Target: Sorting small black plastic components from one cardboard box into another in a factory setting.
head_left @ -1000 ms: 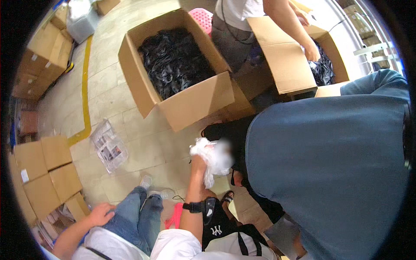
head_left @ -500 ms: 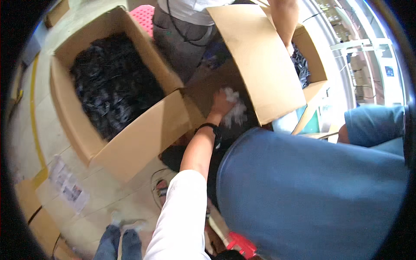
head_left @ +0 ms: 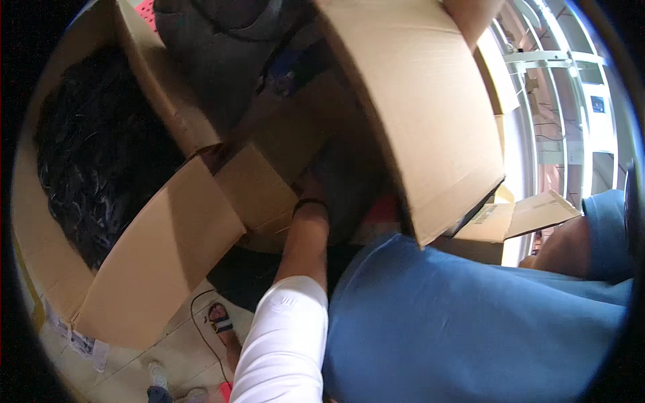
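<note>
My left hand (head_left: pixel 310 185) reaches down into a dark gap between open cardboard boxes, its fingers lost in shadow. A dark band (head_left: pixel 310 201) circles the wrist below a white sleeve (head_left: pixel 289 336). Right of the hand a large cardboard flap (head_left: pixel 416 107) hangs over the gap. On its left stands the folded edge of another cardboard panel (head_left: pixel 255 185). Whatever the hand touches is hidden. My right hand is out of the picture.
At left, an open carton (head_left: pixel 161 248) holds a heap of black, shiny pieces (head_left: pixel 101 154). A person in grey trousers (head_left: pixel 208 67) stands behind. Blue cloth over a leg (head_left: pixel 470 322) fills the lower right. A sandalled foot (head_left: pixel 220 317) and a cable lie on the tiled floor.
My left hand, which held a fluffy white bunch, has gone deeper into the shadowed gap, and the bunch is out of sight. The view has moved closer to the boxes.
</note>
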Motion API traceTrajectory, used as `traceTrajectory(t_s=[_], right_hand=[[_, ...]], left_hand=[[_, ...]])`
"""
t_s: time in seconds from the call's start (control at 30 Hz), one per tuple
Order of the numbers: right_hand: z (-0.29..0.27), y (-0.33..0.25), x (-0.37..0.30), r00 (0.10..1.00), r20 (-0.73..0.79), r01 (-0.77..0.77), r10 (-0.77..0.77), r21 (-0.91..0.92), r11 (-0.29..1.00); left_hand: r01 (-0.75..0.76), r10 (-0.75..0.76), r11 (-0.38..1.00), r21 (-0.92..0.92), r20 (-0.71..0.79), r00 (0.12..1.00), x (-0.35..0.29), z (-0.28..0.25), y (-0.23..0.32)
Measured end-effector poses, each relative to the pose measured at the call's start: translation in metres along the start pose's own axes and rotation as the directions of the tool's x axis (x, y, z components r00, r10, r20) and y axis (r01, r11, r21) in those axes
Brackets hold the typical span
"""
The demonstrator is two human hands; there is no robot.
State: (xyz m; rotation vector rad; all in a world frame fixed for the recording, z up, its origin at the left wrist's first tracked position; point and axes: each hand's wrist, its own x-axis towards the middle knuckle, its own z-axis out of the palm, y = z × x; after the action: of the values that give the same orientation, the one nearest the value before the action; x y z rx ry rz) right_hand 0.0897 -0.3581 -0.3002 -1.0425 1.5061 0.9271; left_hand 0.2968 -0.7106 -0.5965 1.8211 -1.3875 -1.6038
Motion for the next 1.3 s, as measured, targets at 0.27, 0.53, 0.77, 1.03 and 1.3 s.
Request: traceTrajectory(t_s=[0.27,0.53,0.77,1.03,1.3], right_hand=[[0.007,-0.009,0.020,0.994,0.101,0.038,-0.036,-0.018,0.999],[-0.016,-0.013,-0.005,0.993,0.113,-0.008,0.014,-0.055,0.998],[-0.023,-0.018,-0.022,0.998,0.055,-0.021,0.022,-0.014,1.000],[0.017,-0.034,-0.123,1.000,-0.010,0.018,-0.018,0.100,0.995],[0.214,0.016,-0.283,0.950,-0.257,0.040,0.180,0.666,0.745]], left_hand=[[-0.655,0.683,0.700,-0.285,-0.002,0.730,-0.025,0.002,-0.022],[-0.580,0.579,0.813,0.047,0.027,0.815,-0.037,-0.005,-0.002],[-0.179,0.166,0.983,-0.036,0.584,0.794,-0.050,-0.041,-0.008],[-0.596,0.543,0.770,0.226,0.258,0.799,-0.197,-0.163,0.004],[-0.507,0.503,0.833,-0.221,-0.081,0.861,-0.240,-0.237,-0.039]])
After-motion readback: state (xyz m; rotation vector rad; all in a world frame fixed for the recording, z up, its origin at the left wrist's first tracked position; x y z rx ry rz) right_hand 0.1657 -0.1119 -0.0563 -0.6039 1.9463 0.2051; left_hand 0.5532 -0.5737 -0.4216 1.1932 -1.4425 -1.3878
